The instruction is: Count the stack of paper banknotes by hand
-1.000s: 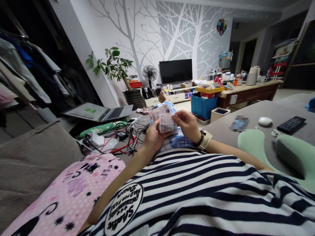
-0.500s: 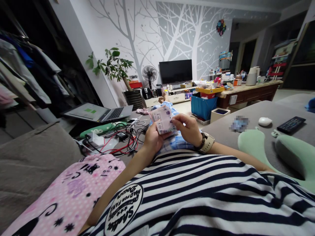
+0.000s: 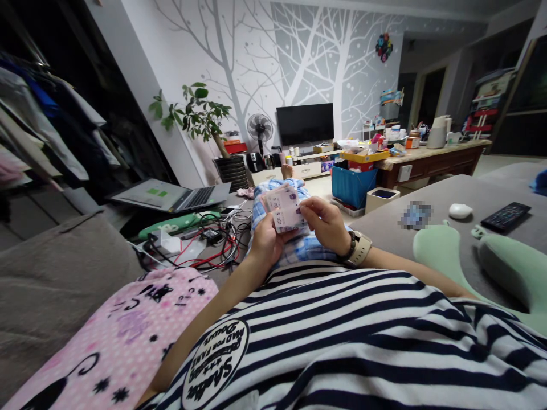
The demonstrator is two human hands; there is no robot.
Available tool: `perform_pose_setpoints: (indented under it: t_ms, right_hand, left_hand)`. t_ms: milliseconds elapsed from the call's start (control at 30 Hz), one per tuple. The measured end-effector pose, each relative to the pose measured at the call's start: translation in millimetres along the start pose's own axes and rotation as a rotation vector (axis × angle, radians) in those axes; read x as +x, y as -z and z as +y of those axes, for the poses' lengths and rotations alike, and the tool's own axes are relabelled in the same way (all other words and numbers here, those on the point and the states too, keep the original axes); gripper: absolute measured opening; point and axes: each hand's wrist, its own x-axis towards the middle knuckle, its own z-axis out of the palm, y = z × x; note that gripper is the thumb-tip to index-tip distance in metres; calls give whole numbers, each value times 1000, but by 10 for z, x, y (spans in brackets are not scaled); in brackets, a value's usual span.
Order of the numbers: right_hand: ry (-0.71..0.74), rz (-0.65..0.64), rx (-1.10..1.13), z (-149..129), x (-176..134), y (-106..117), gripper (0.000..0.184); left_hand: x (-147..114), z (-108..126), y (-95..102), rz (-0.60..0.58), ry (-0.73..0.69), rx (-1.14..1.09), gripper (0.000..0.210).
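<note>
A small fanned stack of banknotes [image 3: 282,208], pale with a printed portrait and the figure 5, is held above my lap. My left hand [image 3: 265,242] grips the stack from its lower left, the thumb lying over the front. At the right edge, my right hand [image 3: 325,223] pinches the notes between thumb and forefinger; its other fingers are curled. A beige-strapped watch [image 3: 361,248] and a dark bracelet circle my right wrist. Beneath the notes lies blue-and-white checked cloth [image 3: 301,249] over my legs.
Left of my lap are tangled cables [image 3: 226,245] and an open laptop [image 3: 171,195]. A pink blanket [image 3: 128,336] lies by my left arm. To the right rest a green neck pillow [image 3: 506,262], a white mouse [image 3: 460,212], a remote control [image 3: 506,218] and a blurred-out item [image 3: 415,215].
My legs under the checked cloth have shifted, and the cloth shows more to the left of the notes. Both hands keep nearly the same hold on the banknotes.
</note>
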Motion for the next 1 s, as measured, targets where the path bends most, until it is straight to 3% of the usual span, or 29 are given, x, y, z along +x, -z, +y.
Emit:
perform_pose_setpoints:
  t_ms: [167,367,500,733,1000]
  right_hand:
    - [-52,10,39,34,-1,-19,79]
    - [-180,183,19,223,106,-32,70]
    - [-171,108,-26,291,130,0,64]
    - [-105,96,-47,240,90,12,63]
    - [-95,47,-3,165,51,-8,69]
  left_hand:
    - [81,-96,-33,-15,3,-119,37]
    - [57,-141,-44,-54,-6,-127,39]
    - [-20,-108,-88,-47,-7,-89,45]
    - [-26,-72,-169,2,-5,-170,24]
    - [95,-115,-52,-58,9,-124,28]
